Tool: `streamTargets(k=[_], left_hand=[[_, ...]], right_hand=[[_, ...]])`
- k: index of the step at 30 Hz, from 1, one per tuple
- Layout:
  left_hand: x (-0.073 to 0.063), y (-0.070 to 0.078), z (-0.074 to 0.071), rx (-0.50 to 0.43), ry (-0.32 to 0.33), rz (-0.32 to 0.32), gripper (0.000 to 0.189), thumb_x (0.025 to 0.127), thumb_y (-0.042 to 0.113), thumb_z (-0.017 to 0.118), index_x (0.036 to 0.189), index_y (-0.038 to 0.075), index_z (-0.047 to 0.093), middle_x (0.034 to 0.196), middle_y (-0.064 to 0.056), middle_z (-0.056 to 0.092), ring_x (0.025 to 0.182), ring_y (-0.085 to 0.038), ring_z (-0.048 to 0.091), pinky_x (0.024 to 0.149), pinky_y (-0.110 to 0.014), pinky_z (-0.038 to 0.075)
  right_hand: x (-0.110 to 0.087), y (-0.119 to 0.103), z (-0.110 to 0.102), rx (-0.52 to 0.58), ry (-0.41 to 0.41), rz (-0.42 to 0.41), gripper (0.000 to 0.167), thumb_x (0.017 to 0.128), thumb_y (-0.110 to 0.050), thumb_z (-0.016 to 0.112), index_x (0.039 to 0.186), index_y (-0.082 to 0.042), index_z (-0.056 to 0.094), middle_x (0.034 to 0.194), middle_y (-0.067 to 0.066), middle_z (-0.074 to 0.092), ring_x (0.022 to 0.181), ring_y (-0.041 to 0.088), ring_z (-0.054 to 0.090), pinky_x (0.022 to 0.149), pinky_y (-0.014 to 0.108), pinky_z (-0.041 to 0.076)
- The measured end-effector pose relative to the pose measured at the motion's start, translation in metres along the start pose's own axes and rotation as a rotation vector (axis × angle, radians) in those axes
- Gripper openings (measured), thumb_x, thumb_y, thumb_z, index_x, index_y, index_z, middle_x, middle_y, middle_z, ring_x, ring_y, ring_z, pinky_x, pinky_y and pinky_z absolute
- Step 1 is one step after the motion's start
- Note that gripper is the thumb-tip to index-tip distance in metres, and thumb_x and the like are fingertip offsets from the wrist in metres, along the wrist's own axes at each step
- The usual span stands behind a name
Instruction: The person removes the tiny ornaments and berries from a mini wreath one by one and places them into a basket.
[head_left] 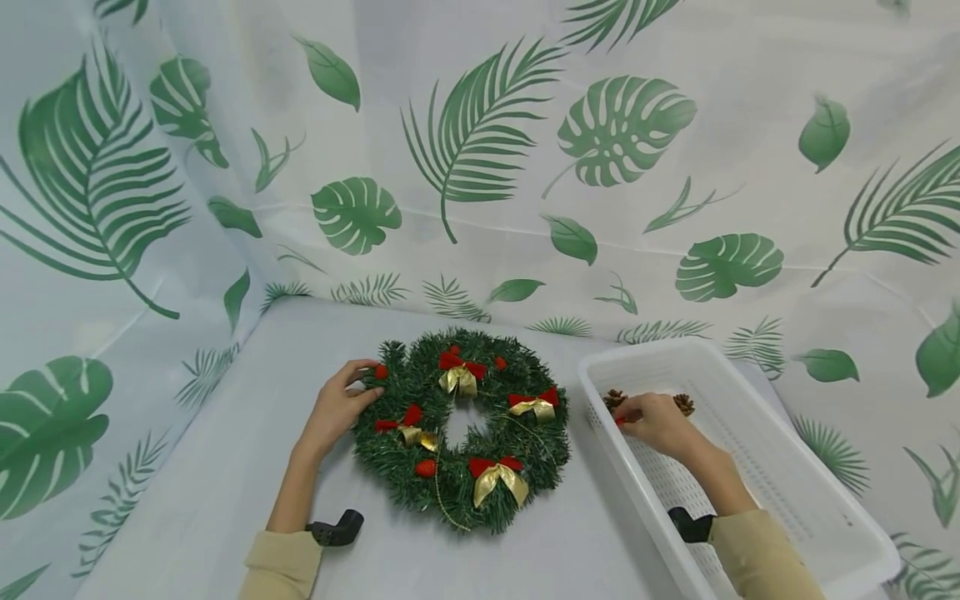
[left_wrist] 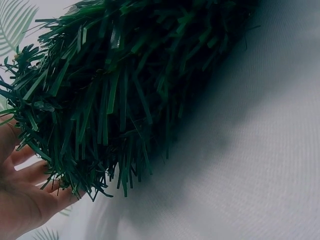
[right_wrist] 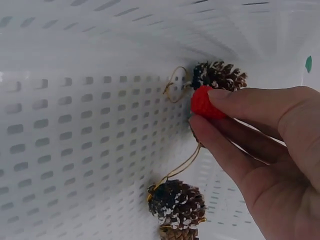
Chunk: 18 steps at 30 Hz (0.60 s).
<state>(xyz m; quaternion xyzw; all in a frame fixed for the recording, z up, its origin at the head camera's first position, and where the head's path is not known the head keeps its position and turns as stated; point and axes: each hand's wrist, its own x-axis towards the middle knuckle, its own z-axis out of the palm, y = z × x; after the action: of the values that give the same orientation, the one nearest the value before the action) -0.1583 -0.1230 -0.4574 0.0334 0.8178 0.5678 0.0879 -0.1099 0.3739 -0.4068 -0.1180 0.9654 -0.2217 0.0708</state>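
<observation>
A green Christmas wreath [head_left: 405, 479] lies on the white table, trimmed with red-and-gold bows [head_left: 501, 482] and small red berry ornaments [head_left: 426, 468]. At its left outer edge, my left hand [head_left: 337, 410] grips the foliage, thumb and fingers on either side of the tinsel [left_wrist: 100, 100]; some fingertips are hidden in it. My right hand [head_left: 663, 425] reaches into a white plastic basket [head_left: 817, 492] and pinches a red berry ornament [right_wrist: 204, 103] between thumb and fingers. Pinecones with gold cords, one a snow-tipped pinecone [right_wrist: 177, 204], lie around and below it in the basket.
The basket's raised rim [head_left: 637, 492] runs along the right of the wreath, with a strip of table between them. Behind the table hangs a white curtain [head_left: 510, 242] printed with green leaves. Each wrist wears a black camera [head_left: 337, 528].
</observation>
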Motion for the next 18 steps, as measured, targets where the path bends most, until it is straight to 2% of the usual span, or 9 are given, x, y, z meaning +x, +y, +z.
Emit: streamTargets(k=[5,10,14,18], left_hand=[[0.0009,-0.0005,0.0029,0.012,-0.011,0.010,0.053,0.103,0.021,0.066,0.152,0.013,0.047,0.160,-0.026,0.037,0.134,-0.047,0.054,0.102,-0.058,0.051],[-0.0016,-0.0018,0.0009,0.017,-0.003,-0.008,0.052,0.102,0.020,0.066,0.151,0.014,0.048,0.160,-0.025,0.038,0.134,-0.047,0.054,0.102,-0.058,0.051],[-0.0016,-0.0012,-0.0015,0.014,0.002,-0.009,0.053,0.103,0.021,0.066,0.152,0.015,0.048,0.161,-0.025,0.037,0.136,-0.048,0.052,0.104,-0.059,0.050],[-0.0005,0.0002,-0.0019,0.022,0.004,0.002,0.053,0.103,0.022,0.066,0.152,0.015,0.048,0.161,-0.025,0.038,0.137,-0.050,0.051,0.104,-0.059,0.049]], right_hand=[[0.0009,0.0002,0.0017,-0.023,-0.014,0.018,0.007,0.087,0.000,0.075,0.094,0.001,0.077,0.087,0.009,0.075,0.077,0.022,0.069,0.063,0.034,0.055],[0.0020,-0.0014,0.0067,-0.022,-0.025,-0.021,0.006,0.085,0.002,0.075,0.090,-0.001,0.077,0.084,0.006,0.074,0.075,0.018,0.068,0.062,0.030,0.054],[0.0038,-0.0028,0.0074,-0.056,-0.001,-0.061,0.005,0.082,0.002,0.077,0.086,-0.002,0.076,0.079,0.005,0.073,0.071,0.016,0.066,0.060,0.029,0.053],[0.0052,-0.0025,0.0067,-0.068,-0.004,-0.058,0.006,0.081,0.003,0.078,0.085,-0.001,0.076,0.078,0.005,0.072,0.069,0.015,0.065,0.060,0.030,0.053]])
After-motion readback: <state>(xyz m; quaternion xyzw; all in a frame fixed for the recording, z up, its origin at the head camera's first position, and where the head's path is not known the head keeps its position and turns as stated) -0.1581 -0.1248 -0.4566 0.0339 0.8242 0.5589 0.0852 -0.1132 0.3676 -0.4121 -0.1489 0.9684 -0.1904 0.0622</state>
